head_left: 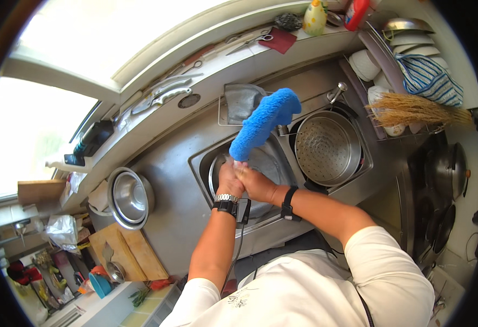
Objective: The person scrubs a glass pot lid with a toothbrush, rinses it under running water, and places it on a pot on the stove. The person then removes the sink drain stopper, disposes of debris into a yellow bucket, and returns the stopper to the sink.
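Observation:
My left hand (229,180) and my right hand (257,184) are pressed together, both closed around one end of a blue fluffy cloth (259,122). The rest of the cloth is bunched into a long roll that stretches from my fists towards the far side of the sink. Whatever my palms cover is hidden. Beneath my hands lies a round metal basin (277,157) in the left bowl of a steel sink (198,167). A perforated steamer pot (324,149) fills the right bowl, close beside the cloth.
A faucet spout (282,130) stands between the bowls. Behind them is a wire rack with a grey cloth (242,102). Nested steel bowls (130,198) and a wooden cutting board (126,253) sit left. Scissors (251,43) lie on the sill. A straw brush (419,110) rests right.

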`<state>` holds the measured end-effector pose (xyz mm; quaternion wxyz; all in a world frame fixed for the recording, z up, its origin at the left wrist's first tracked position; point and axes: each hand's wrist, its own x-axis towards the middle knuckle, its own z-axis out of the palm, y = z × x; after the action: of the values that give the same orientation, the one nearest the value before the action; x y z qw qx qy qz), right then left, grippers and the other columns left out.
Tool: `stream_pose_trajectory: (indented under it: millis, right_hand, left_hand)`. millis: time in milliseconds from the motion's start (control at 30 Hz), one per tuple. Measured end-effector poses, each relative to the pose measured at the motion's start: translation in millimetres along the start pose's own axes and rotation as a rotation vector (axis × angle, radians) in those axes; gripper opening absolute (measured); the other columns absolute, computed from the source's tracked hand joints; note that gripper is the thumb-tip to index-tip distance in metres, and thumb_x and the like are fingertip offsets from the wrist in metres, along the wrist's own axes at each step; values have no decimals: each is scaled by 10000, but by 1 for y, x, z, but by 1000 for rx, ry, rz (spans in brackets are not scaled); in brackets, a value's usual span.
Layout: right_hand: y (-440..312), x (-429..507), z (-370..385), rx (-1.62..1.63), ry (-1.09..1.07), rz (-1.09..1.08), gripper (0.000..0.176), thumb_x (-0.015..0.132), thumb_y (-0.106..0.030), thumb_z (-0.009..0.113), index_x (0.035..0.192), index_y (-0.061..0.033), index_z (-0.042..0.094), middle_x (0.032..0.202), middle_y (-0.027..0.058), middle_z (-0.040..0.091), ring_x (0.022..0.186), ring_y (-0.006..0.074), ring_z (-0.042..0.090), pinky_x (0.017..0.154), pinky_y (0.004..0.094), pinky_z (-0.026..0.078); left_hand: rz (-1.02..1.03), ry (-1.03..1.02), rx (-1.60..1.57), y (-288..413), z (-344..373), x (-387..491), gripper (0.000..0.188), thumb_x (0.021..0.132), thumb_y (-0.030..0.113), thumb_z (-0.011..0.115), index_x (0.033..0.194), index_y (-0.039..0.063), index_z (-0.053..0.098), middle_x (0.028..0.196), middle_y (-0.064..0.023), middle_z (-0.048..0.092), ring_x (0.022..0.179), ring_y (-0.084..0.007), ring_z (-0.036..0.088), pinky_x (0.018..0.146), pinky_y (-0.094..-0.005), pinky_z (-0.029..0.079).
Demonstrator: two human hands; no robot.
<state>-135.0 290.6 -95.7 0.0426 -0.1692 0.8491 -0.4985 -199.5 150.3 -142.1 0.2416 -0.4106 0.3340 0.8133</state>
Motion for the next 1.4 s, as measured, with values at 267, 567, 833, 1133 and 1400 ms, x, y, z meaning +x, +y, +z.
stream_pose_trajectory:
  millis: [267,567,833,1133,1400]
  right_hand:
    - [21,29,10,319,-131,152,266,1076,-82,652,1322,-9,722,1347,159,739,1269,355,730,1136,436,582]
    - [8,9,5,156,47,16,334,1061,-56,640,1367,29,743,1494,282,703,1365,432,700,1203,472,544]
    - [14,4,-16,-571,101,-470,241,889,-168,782,1107,-80,835,1290,87,809,1271,319,727,1303,622,450]
    - [22,0,28,207,195,-111,148,1012,-178,692,1032,-48,759,1215,167,778,1218,385,712,1073,502,558]
    - [-2,21,8,1359,-157,840,508,1186,-463,502,1476,-77,659,1549,132,684,1493,282,592,1282,464,413]
  left_hand:
    - [-39,-317,-177,-3,3,-15,379,1180,324,590,1198,-35,710,1038,-209,762,954,-393,784,910,-532,681]
    - [-3,-69,-12,7,16,-16,342,1163,257,613,845,142,562,772,-57,605,768,-290,632,872,-512,593]
    - [61,246,351,-19,8,-32,360,1240,351,529,1303,35,689,1184,-130,789,1072,-294,774,901,-443,650]
    - [189,30,380,-2,-3,-8,353,1230,393,598,1225,45,658,1089,-109,746,979,-299,733,879,-448,635]
    - [41,-139,282,-26,32,-54,230,1195,358,669,1171,131,703,1032,-22,677,966,-179,662,861,-382,579]
